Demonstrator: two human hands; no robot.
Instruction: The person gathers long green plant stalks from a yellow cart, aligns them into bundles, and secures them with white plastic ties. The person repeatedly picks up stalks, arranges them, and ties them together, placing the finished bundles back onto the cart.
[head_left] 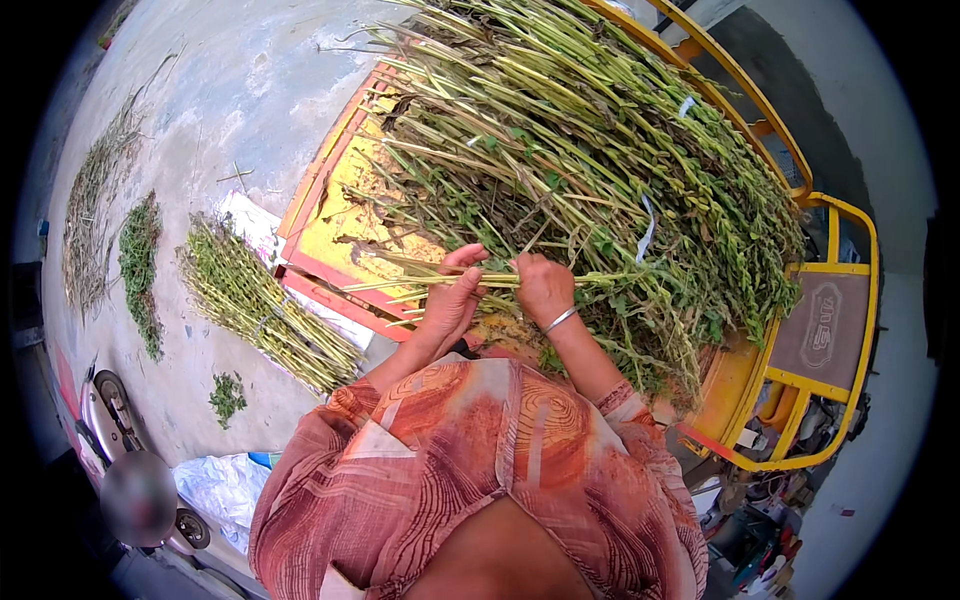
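A few cut green-yellow plant stalks [500,280] lie across in front of my chest, low over the cart's near edge. My right hand [545,288], with a silver bracelet at the wrist, is closed round them. Just left of it, my left hand [455,300] has its thumb and fingers bent about the same stalks, toward their cut ends. Beyond both hands rises a large heap of similar stalks [560,140], bare ends to the left and leafy, podded tops to the right. Pale strips [646,228] show among the heap.
The heap fills a yellow cart bed [345,225] with an orange edge; a yellow rail frame [868,290] stands at right. On the concrete floor at left lie a stalk bundle [265,310], green plants [140,265], dry stems [95,210] and a white sack [225,490] near a scooter [115,405].
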